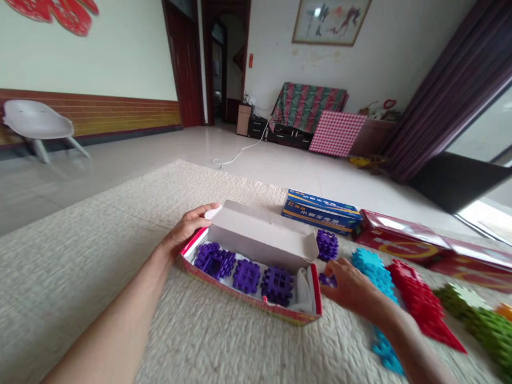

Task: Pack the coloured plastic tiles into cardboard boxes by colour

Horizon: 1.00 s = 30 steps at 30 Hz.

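Observation:
An open cardboard box with red edges lies before me, its white lid tipped back. Several purple building blocks rest inside, beside a crumpled white wrapping at the right end. My left hand grips the box's back left corner, by the lid flap. Just outside the right end, my right hand is closed on a purple block, partly hidden by the fingers. Behind that hand, a stack of purple blocks stands on the mat.
Blue boxes and red boxes line the mat's far right. Rows of cyan blocks, red blocks and green blocks lie to my right. A textured beige mat covers the floor. A white chair stands far left.

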Motion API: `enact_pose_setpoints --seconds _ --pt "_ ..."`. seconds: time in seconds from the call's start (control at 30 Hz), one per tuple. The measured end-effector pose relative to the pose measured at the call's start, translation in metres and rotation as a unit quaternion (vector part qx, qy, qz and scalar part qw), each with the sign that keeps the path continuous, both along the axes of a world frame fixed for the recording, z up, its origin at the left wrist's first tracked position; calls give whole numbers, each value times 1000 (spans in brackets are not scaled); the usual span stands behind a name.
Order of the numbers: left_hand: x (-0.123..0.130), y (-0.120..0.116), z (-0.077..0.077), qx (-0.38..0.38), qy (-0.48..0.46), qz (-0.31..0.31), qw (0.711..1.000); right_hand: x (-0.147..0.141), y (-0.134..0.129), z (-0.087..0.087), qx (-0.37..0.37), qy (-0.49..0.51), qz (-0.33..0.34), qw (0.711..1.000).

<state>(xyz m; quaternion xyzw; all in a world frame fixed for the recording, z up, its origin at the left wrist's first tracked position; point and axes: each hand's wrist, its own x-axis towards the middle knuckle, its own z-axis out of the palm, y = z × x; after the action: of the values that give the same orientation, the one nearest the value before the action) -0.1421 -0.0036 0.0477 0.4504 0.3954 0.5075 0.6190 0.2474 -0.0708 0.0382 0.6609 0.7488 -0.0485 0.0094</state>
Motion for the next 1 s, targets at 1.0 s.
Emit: enact_pose_setpoints --seconds 1.0 --pt "1 1 -1 11 -5 -24 1000 -63 0 96 246 242 116 932"
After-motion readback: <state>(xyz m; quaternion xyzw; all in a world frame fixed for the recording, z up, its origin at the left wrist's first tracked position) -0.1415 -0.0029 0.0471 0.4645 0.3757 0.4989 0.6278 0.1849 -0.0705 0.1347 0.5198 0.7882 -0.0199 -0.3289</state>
